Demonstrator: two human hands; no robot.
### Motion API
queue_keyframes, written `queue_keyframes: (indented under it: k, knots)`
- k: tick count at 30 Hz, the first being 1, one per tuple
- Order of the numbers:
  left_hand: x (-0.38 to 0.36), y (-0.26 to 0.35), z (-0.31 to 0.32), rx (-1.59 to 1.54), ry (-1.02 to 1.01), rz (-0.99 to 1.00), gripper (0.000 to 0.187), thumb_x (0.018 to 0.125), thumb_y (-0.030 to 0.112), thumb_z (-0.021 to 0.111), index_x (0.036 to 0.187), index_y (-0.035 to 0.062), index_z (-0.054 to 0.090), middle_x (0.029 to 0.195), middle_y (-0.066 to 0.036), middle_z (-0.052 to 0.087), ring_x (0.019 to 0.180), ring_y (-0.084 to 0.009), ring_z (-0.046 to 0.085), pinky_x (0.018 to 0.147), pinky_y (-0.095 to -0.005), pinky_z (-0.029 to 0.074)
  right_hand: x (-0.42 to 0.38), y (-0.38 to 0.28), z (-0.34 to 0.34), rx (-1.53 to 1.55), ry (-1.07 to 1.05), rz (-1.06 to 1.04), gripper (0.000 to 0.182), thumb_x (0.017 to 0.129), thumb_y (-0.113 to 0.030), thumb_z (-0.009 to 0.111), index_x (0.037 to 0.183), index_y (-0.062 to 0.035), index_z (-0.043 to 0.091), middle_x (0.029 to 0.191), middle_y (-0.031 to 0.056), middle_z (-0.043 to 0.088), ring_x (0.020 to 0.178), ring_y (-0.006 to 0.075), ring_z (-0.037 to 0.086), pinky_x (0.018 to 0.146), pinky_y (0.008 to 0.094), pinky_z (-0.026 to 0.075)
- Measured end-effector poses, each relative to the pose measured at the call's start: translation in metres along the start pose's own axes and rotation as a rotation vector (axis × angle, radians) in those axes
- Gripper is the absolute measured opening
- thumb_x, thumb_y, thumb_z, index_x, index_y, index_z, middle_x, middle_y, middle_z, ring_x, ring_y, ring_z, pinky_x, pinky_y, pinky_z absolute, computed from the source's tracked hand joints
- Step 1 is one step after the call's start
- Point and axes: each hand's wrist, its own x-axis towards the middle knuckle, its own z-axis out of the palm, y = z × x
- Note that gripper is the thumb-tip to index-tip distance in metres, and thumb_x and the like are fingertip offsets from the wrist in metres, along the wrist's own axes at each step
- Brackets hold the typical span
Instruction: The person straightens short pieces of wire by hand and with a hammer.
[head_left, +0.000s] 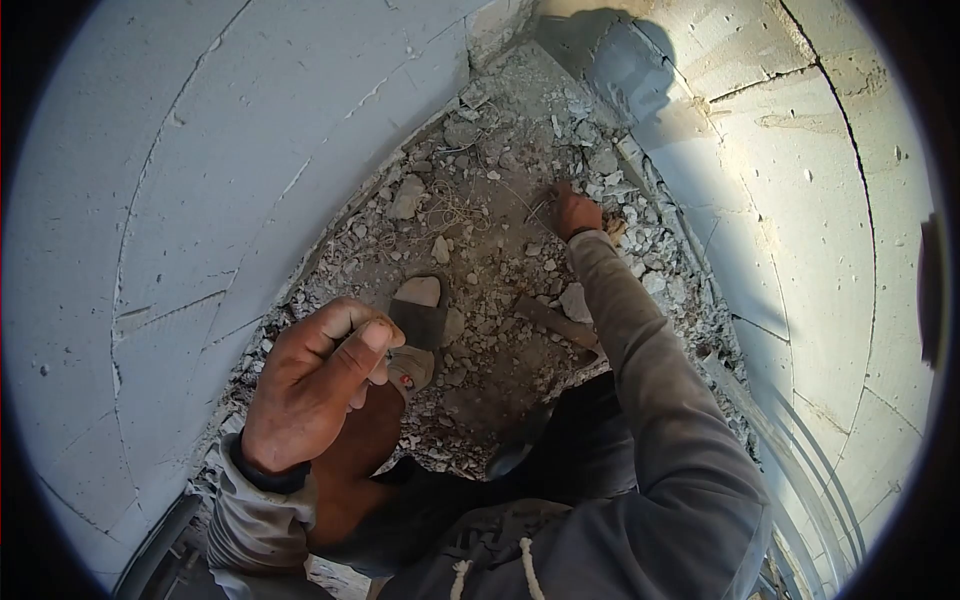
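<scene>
My left hand (318, 385) is raised close to the camera, thumb pressed against curled fingers; whatever it pinches is hidden behind them. Stretched far forward, my right hand (577, 211) is down at the rubble (515, 262) with its fingers closed. A thin pale strand (538, 208) reaches up to its fingertips, and I cannot tell whether they grip it. Left of that hand, a loose tangle of string (447, 212) lies on the broken stones. Below it is my foot in a sandal (418, 312).
Pale block walls, one on the left (200, 190) and one on the right (770, 190), meet in a corner ahead. A flat piece of wood (553, 322) and a white stone (575, 302) lie near my right forearm. Curved metal bars (800, 480) stand at lower right.
</scene>
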Motion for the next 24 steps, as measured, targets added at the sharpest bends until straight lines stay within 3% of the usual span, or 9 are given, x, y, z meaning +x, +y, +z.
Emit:
queue_keyframes:
  k: [6,10,13,17,18,20,22,23,24]
  knots:
    - [-0.004,0.005,0.003,0.033,-0.010,0.027,0.025,0.094,0.025,0.051,0.093,0.0024,0.059,0.071,-0.001,0.055,0.064,-0.0067,0.050,0.057,-0.0223,0.041,0.009,0.012,-0.002,-0.136,-0.021,-0.264,0.035,0.074,-0.012,0.054,0.109,-0.0122,0.058,0.079,0.0198,0.065,0.075,0.0365,0.064,0.067,0.0455,0.051]
    - [-0.006,0.005,0.003,-0.002,-0.010,0.007,0.021,0.094,0.020,0.052,0.093,0.0010,0.058,0.073,-0.002,0.057,0.068,-0.0089,0.054,0.062,-0.0249,0.044,0.002,-0.004,-0.006,-0.081,-0.018,-0.319,0.034,0.075,-0.011,0.050,0.108,-0.0095,0.058,0.078,0.0212,0.065,0.076,0.0368,0.064,0.069,0.0452,0.051]
    - [-0.007,0.007,0.003,0.008,-0.012,0.013,0.018,0.094,0.018,0.052,0.093,0.0005,0.058,0.073,-0.003,0.057,0.068,-0.0094,0.054,0.063,-0.0257,0.045,0.003,-0.008,-0.010,-0.135,-0.074,-0.326,0.036,0.075,-0.014,0.053,0.110,-0.0103,0.058,0.082,0.0202,0.065,0.078,0.0368,0.064,0.070,0.0443,0.050]
    - [-0.009,0.001,0.001,-0.012,-0.018,0.093,0.016,0.094,0.015,0.052,0.093,0.0003,0.058,0.073,-0.002,0.056,0.067,-0.0093,0.053,0.063,-0.0258,0.044,-0.010,-0.008,-0.028,0.063,-0.063,-0.261,0.034,0.075,-0.023,0.060,0.105,-0.0081,0.060,0.088,0.0199,0.065,0.084,0.0384,0.062,0.076,0.0437,0.049]
    - [-0.009,-0.001,0.000,-0.016,-0.017,0.093,0.016,0.094,0.015,0.052,0.093,0.0003,0.058,0.073,-0.002,0.056,0.067,-0.0093,0.053,0.063,-0.0258,0.044,-0.008,0.003,-0.025,0.161,-0.102,-0.208,0.030,0.075,-0.024,0.061,0.100,-0.0071,0.061,0.083,0.0174,0.065,0.078,0.0341,0.063,0.069,0.0408,0.049]
    - [-0.010,-0.004,-0.002,-0.004,-0.002,0.130,0.028,0.094,0.031,0.050,0.092,0.0044,0.060,0.074,-0.001,0.055,0.062,-0.0047,0.049,0.052,-0.0194,0.039,-0.005,0.014,-0.032,0.255,-0.143,-0.162,0.026,0.076,-0.025,0.062,0.095,-0.0062,0.062,0.079,0.0150,0.066,0.071,0.0298,0.064,0.062,0.0379,0.049]
    - [-0.012,-0.007,-0.004,-0.017,0.008,0.149,0.029,0.094,0.031,0.050,0.092,0.0043,0.060,0.074,-0.001,0.055,0.062,-0.0045,0.048,0.052,-0.0191,0.039,-0.008,0.012,-0.059,1.005,-0.600,0.063,0.019,0.079,-0.023,0.063,0.087,-0.0061,0.063,0.071,0.0059,0.063,0.056,0.0154,0.058,0.045,0.0283,0.039]
    - [-0.013,-0.008,-0.005,-0.023,0.012,0.168,0.029,0.094,0.032,0.051,0.092,0.0041,0.060,0.074,-0.001,0.055,0.062,-0.0044,0.048,0.052,-0.0189,0.039,-0.011,0.006,-0.069,1.003,-0.604,0.061,0.019,0.079,-0.023,0.063,0.087,-0.0061,0.063,0.071,0.0059,0.063,0.056,0.0154,0.058,0.045,0.0283,0.039]
    - [-0.014,-0.007,-0.008,-0.026,0.014,0.167,0.029,0.094,0.032,0.051,0.092,0.0041,0.060,0.074,-0.001,0.055,0.062,-0.0044,0.048,0.052,-0.0189,0.039,-0.014,-0.003,-0.077,1.219,-0.659,0.026,0.016,0.081,-0.023,0.062,0.084,-0.0068,0.061,0.066,0.0023,0.059,0.052,0.0108,0.052,0.042,0.0254,0.033]
